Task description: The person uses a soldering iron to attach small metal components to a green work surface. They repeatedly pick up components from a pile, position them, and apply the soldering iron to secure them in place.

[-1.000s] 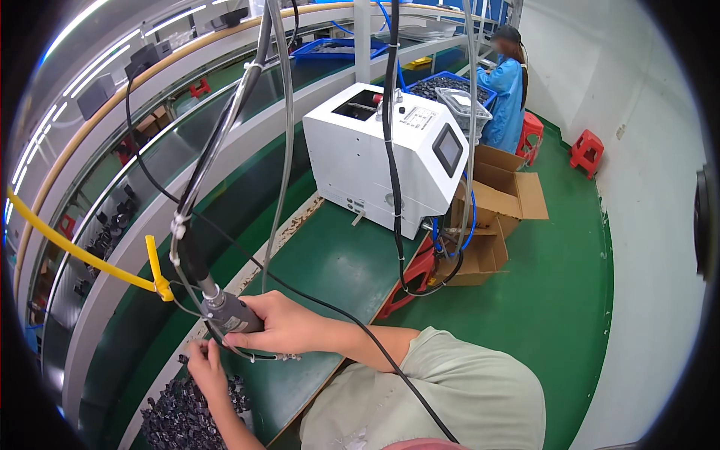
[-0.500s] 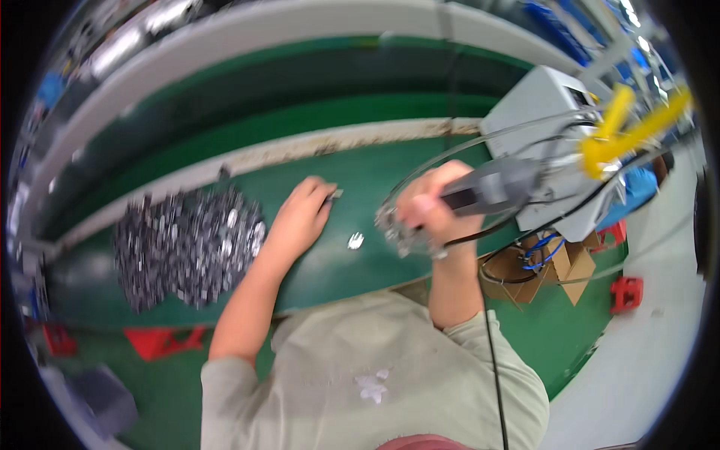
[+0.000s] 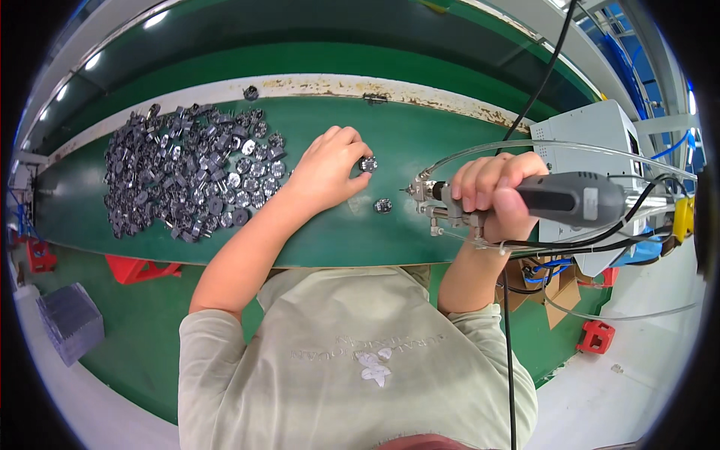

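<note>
Between the thumb and fingertips of my left hand (image 3: pixel 330 171) is a small round black part with shiny metal on it (image 3: pixel 367 164), held against the green bench top (image 3: pixel 330 236). A similar loose part (image 3: pixel 383 205) lies nearer to me, slightly to the right. My right hand (image 3: pixel 491 193) is wrapped around a grey-and-black powered screwdriver (image 3: pixel 574 201). Its metal head (image 3: pixel 431 196) with clear hoses points left, and the thin tip is apart from the held part. To the left of my left hand spreads a large pile of black parts (image 3: pixel 187 165).
A raised white ledge (image 3: pixel 315 85) runs along the bench's far side, with one part (image 3: pixel 250 93) on it. At right stand a light grey machine (image 3: pixel 589 139) and an open cardboard box (image 3: pixel 562 300). A black cable (image 3: pixel 511 360) hangs beside my right arm; red stools (image 3: pixel 596 337) are on the floor.
The whole view has shifted and turned, and the earlier blur is gone. The screwdriver now lies more level, its head facing left. My left hand still holds its part.
</note>
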The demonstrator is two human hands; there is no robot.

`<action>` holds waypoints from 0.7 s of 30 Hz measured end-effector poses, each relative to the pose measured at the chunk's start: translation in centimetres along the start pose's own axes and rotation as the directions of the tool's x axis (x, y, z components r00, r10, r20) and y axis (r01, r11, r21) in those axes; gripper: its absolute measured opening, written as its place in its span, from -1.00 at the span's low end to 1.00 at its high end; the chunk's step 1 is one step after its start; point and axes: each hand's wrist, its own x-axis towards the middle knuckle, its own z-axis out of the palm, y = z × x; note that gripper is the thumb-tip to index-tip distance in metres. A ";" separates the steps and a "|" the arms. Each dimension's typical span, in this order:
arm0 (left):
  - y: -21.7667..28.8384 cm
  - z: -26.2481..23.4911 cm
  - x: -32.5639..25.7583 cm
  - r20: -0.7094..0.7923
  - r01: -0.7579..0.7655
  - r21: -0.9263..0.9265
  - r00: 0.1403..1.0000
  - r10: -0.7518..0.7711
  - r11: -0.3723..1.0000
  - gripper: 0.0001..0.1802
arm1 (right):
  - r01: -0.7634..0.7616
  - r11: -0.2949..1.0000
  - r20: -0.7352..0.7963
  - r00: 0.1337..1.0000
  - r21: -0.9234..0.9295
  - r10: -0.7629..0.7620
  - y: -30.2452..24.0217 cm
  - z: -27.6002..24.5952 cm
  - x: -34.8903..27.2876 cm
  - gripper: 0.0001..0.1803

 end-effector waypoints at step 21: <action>1.1 0.8 -1.5 0.065 -0.298 -0.055 0.951 0.301 0.953 -0.67 | -0.060 0.998 0.026 0.998 0.029 0.059 1.1 0.7 -2.0 -0.72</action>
